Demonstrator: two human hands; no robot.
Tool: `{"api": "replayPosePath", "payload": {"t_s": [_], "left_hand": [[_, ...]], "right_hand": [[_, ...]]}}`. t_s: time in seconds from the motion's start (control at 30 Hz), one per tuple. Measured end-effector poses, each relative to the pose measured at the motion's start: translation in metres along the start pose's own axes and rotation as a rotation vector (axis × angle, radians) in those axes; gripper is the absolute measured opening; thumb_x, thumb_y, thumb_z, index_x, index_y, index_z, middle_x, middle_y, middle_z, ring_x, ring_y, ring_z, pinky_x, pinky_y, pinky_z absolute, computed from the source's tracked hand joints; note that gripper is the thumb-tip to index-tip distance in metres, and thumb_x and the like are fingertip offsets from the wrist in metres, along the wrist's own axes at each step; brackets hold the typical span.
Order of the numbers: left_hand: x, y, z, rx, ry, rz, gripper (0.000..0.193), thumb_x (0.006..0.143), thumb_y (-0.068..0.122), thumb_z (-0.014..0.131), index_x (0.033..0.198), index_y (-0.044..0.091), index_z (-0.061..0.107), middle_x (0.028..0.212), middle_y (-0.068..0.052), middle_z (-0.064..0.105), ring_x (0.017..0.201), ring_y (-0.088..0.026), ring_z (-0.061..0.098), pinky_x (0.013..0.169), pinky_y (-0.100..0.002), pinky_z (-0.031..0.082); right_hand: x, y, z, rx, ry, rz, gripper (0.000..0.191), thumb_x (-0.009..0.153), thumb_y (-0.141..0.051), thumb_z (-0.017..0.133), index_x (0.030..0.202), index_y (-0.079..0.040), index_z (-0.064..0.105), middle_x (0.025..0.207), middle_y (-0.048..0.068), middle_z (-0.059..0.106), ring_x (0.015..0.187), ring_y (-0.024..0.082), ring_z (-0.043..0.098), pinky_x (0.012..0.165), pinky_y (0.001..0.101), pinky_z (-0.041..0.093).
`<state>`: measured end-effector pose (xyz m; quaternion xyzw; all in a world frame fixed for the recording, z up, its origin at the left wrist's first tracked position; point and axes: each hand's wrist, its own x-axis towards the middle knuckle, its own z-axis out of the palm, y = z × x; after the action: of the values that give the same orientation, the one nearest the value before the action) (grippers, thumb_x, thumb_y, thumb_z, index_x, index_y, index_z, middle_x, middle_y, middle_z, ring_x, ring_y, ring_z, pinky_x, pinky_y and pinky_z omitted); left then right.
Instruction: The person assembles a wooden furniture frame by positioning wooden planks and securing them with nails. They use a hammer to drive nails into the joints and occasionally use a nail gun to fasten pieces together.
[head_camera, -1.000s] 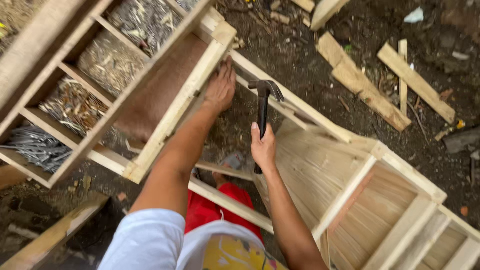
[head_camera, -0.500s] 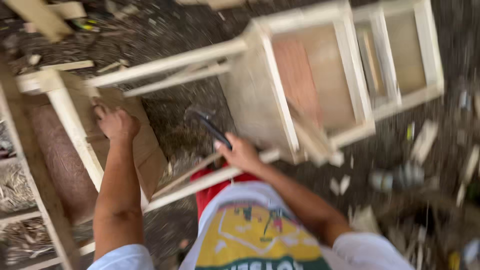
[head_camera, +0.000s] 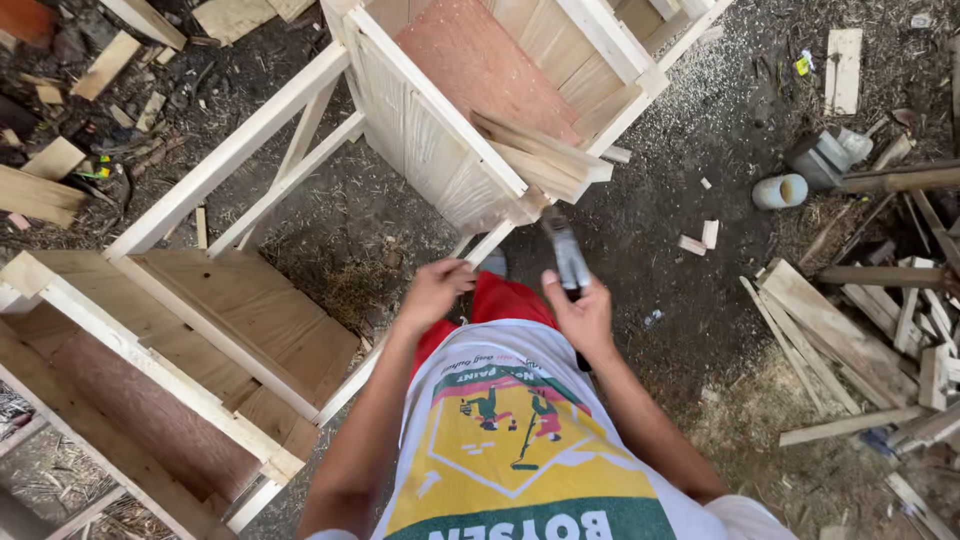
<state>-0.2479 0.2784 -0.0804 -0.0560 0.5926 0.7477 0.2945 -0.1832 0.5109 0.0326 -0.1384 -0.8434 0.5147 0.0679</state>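
Head view, looking down: the right hand (head_camera: 583, 318) grips a hammer (head_camera: 567, 255), its handle pointing away toward the corner of a pale wooden crate frame (head_camera: 440, 150) just ahead. The left hand (head_camera: 435, 292) is loosely curled, empty, beside it, slightly farther from that corner.

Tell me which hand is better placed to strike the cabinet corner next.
Right, probably. The right hand grips the hammer, whose head points at the cabinet corner just ahead. The left hand is empty, curled near the red shorts.
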Motion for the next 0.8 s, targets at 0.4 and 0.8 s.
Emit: {"api": "replayPosePath", "payload": {"t_s": [0.4,0.8], "left_hand": [[0.15,0.118,0.194,1.044,0.111,0.697,0.04,0.083,0.021,0.075,0.12,0.007,0.067,0.127,-0.015,0.067,0.119,-0.035,0.06,0.098,-0.049,0.046],[0.11,0.291,0.105,0.347,1.265,0.943,0.022,0.107,0.029,0.064,0.113,0.008,0.063,0.097,-0.005,0.069,0.09,-0.018,0.066,0.084,-0.036,0.056]], "right_hand": [[0.142,0.044,-0.127,0.301,0.079,0.163,0.026,0.103,-0.023,0.07,0.085,-0.009,0.058,0.062,-0.004,0.052,0.048,0.005,0.046,0.042,0.0234,0.037],[0.335,0.087,-0.185,0.269,-0.503,-0.059,0.018,0.102,-0.017,0.071,0.093,-0.004,0.062,0.071,0.002,0.06,0.06,0.009,0.055,0.057,0.0256,0.045]]}}
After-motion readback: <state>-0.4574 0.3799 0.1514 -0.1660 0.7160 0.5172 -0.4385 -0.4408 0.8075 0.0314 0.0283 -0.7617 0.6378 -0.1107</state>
